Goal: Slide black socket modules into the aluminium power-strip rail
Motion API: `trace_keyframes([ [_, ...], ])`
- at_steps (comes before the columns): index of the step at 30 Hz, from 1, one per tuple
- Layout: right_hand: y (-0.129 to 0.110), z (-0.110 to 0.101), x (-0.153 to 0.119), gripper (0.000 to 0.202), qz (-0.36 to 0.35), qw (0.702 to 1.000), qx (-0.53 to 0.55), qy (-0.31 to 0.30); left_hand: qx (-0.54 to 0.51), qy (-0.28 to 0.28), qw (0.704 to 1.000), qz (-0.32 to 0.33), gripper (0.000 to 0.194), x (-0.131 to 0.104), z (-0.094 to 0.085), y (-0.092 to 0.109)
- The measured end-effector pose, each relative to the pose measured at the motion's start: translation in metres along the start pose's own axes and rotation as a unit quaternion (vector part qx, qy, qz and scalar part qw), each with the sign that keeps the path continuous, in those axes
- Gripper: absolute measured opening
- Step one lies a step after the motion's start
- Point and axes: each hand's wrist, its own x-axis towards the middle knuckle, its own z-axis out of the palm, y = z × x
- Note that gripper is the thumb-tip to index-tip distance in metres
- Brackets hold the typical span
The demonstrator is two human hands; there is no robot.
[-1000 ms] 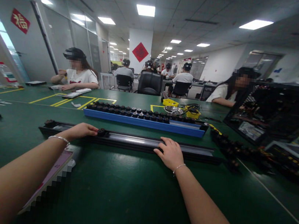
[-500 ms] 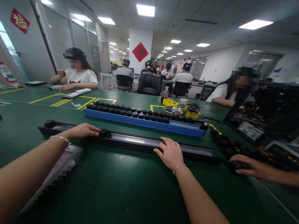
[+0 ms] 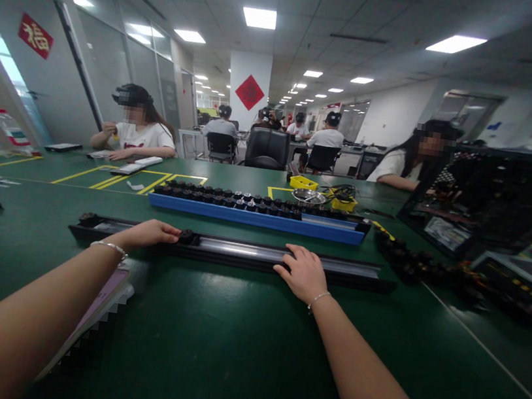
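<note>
A long black channel-shaped rail (image 3: 242,262) lies crosswise in front of me, with a pale strip along its inside. My left hand (image 3: 155,235) has its fingers closed against a small black module (image 3: 187,237) in the rail's left half. Across the right half lies my right hand (image 3: 303,274), its fingers over the far edge and its thumb at the near edge, holding the rail. Another dark module (image 3: 89,219) sits at the rail's left end. Behind stands a blue rail (image 3: 253,219) filled with rows of black modules, some with metal prongs showing.
An open computer case (image 3: 494,198) and a power supply unit (image 3: 527,279) stand at right, beside a pile of black parts (image 3: 410,259). Yellow trays (image 3: 304,183) and a metal dish (image 3: 308,196) are behind. A booklet (image 3: 99,308) lies under my left forearm. Two people sit across the table.
Another person's hand at the right, over the black parts, has withdrawn from view. My left hand and the module have shifted very slightly right; my right hand stays put.
</note>
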Motion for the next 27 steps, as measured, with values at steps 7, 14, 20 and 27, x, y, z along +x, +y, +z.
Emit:
trace_keyframes([
  [7, -0.001, 0.000, 0.000, 0.037, 0.004, 1.000, 0.005, 0.000, -0.018, -0.013, 1.000, 0.012, 0.056, -0.004, 0.004, 0.010],
  [14, -0.001, -0.001, 0.000, 0.038, 0.004, 1.000, 0.003, -0.003, -0.005, -0.012, 1.000, 0.017, 0.058, -0.003, 0.004, 0.015],
  [20, -0.002, -0.001, 0.000, 0.038, 0.003, 1.000, 0.001, 0.000, -0.009, -0.017, 1.000, 0.023, 0.056, -0.002, 0.007, 0.017],
  [27, -0.001, 0.000, 0.000, 0.038, 0.002, 1.000, 0.002, 0.003, 0.000, -0.040, 0.999, 0.031, 0.059, 0.000, 0.007, 0.019],
])
